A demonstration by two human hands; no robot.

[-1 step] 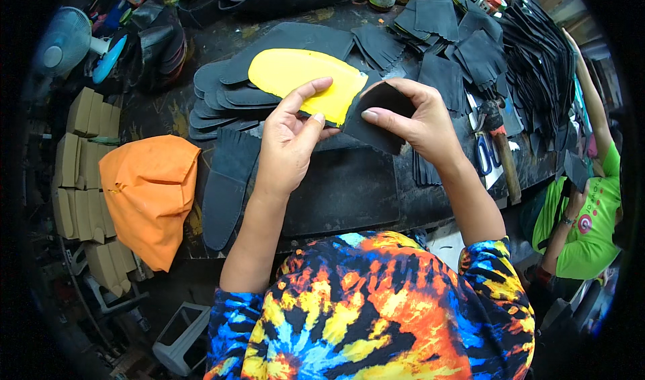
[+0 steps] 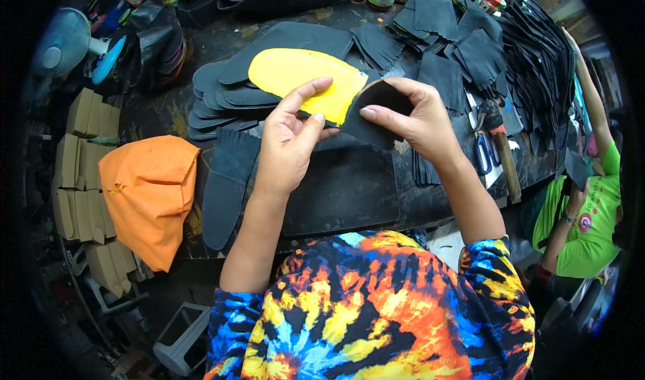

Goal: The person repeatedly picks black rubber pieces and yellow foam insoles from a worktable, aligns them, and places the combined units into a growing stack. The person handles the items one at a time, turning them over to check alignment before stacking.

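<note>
My left hand [image 2: 290, 135] is closed on the lower edge of a yellow, round-ended shoe piece [image 2: 302, 74], index finger over its yellow face and thumb at the edge. My right hand [image 2: 420, 119] pinches a black leather flap [image 2: 376, 111] that meets the straight end of the yellow piece. The flap curls up between thumb and fingers. Behind the yellow piece lie several stacked black sole-shaped pieces [image 2: 222, 101]. A similar black piece with a fringed end [image 2: 228, 185] rests on the table left of my left forearm.
Black fringed leather pieces [image 2: 480, 58] pile up at the far right. A hammer [image 2: 504, 152] and blue-handled scissors [image 2: 485, 153] lie right of my right hand. An orange cloth [image 2: 151, 192] hangs over the left table edge. A person in a green shirt [image 2: 584, 225] works at the right.
The black flap in my right hand has curled slightly more upward, and my right thumb has shifted a little. My left hand and the yellow piece look unmoved.
</note>
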